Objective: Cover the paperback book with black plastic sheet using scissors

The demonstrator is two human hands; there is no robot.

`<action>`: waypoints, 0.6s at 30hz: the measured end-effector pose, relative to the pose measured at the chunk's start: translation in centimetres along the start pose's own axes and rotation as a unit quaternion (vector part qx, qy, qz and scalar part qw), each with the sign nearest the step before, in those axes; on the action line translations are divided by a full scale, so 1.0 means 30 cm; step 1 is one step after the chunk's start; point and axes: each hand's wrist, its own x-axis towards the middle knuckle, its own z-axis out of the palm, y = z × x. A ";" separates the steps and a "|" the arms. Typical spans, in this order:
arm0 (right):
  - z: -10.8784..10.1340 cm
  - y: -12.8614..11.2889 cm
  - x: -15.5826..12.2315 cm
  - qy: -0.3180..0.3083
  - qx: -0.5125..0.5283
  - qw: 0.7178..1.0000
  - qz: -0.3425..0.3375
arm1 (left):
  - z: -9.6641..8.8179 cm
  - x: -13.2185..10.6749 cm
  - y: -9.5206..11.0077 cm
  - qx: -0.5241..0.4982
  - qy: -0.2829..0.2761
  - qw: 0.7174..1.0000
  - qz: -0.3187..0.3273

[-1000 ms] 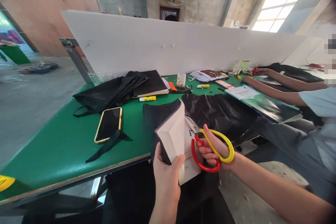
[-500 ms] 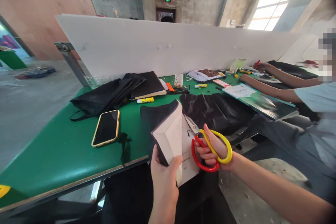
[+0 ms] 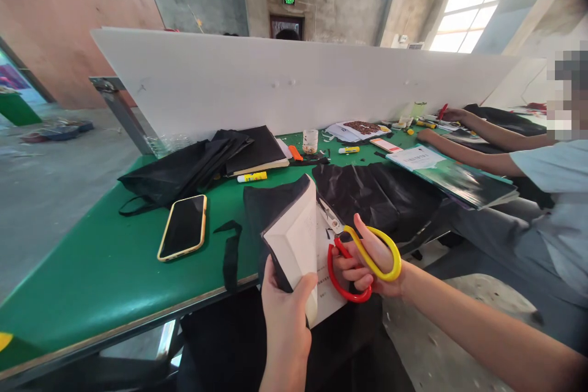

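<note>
My left hand [image 3: 288, 306] grips the lower edge of an opened book [image 3: 294, 239], thumb on the pale page and fingers behind the black cover. The book is tilted up at the table's front edge, its pages bent over. In my right hand [image 3: 362, 263] are scissors [image 3: 390, 251] with one yellow and one red handle; the blades point toward the book's right side, their tips close to the page edge. Just beyond the blades spreads a black sheet [image 3: 372, 193]. A cut black strip [image 3: 231, 257] lies on the table left of the book.
A phone [image 3: 182, 226], a glue stick [image 3: 252, 177], a black book [image 3: 257, 150] and a folded black bag [image 3: 184, 165] lie on the green table [image 3: 92, 275]. At right, a co-worker's arms [image 3: 487, 156] reach past a green-covered booklet [image 3: 450, 174]. A white partition [image 3: 275, 82] runs behind.
The black strip left of the book was blurred and hanging in the air; now it lies on the table. The red scissor handle has swung slightly left, and the view has shifted a little.
</note>
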 end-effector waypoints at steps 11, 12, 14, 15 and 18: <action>-0.013 -0.035 0.035 -0.037 0.023 0.999 -0.003 | -0.004 -0.001 0.000 0.010 -0.007 1.000 0.000; -0.013 -0.035 0.038 -0.043 0.025 0.999 -0.005 | -0.003 -0.001 0.000 0.010 -0.006 1.000 0.000; -0.014 -0.037 0.044 -0.051 0.028 0.998 -0.007 | -0.003 -0.002 0.001 0.013 -0.004 1.000 -0.001; -0.014 -0.038 0.046 -0.053 0.030 0.998 -0.007 | -0.002 -0.002 0.002 0.013 -0.005 1.000 -0.001; -0.014 -0.042 0.054 -0.059 0.040 0.997 -0.006 | -0.003 -0.002 0.001 0.007 -0.007 1.000 -0.004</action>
